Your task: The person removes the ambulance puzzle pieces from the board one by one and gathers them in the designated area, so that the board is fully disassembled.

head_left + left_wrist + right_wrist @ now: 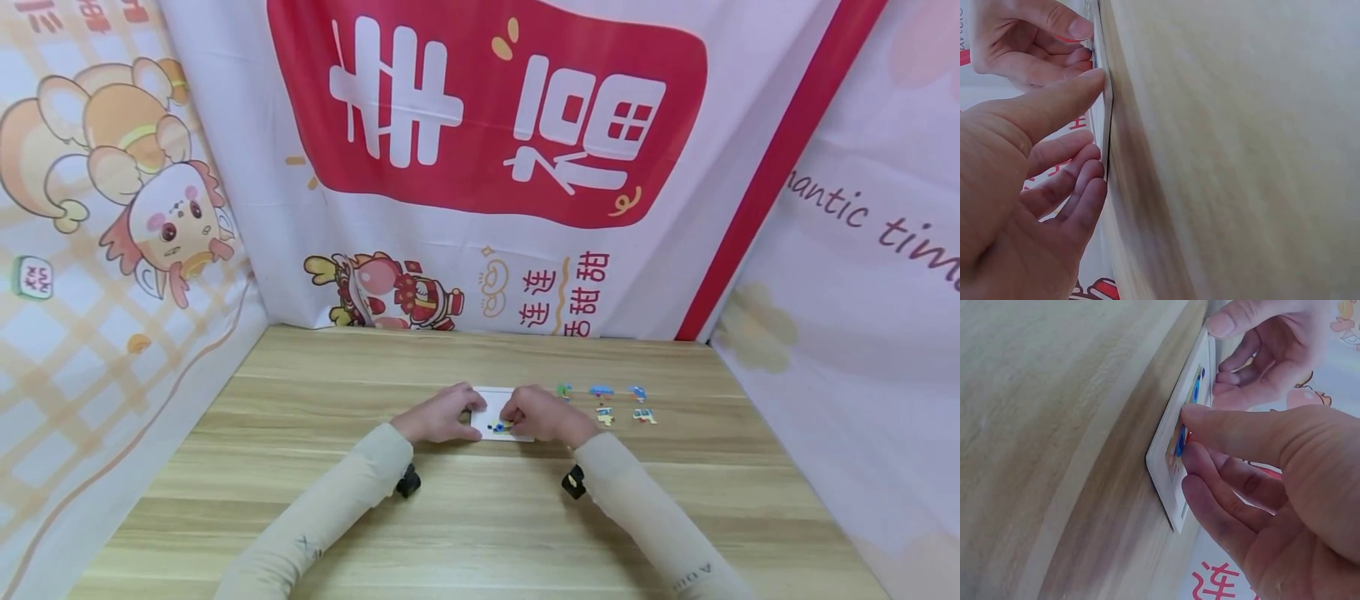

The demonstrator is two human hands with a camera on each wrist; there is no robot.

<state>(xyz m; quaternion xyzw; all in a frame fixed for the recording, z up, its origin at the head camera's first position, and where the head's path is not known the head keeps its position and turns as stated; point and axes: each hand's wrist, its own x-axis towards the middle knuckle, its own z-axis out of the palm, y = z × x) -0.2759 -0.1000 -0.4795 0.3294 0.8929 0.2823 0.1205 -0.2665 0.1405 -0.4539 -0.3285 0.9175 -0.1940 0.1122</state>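
A flat white puzzle board [491,402] lies on the wooden table, with a few blue and yellow puzzle pieces [497,427] near its front edge. My left hand [442,415] holds the board at its left end, thumb at the near edge and fingers toward the far edge. Over the right part of the board, my right hand [550,415] pinches a small blue and red puzzle piece [1181,441] between thumb and fingertips, right at the board's surface. Those fingers partly cover the piece. In the right wrist view, another blue bit [1195,394] sits in the board's recess.
Right of the board lie several loose puzzle pieces, among them a blue one [602,390], a green one [564,390] and a pale yellow one [644,416]. The wooden table [487,517] meets printed cloth walls [480,275] at the back and sides.
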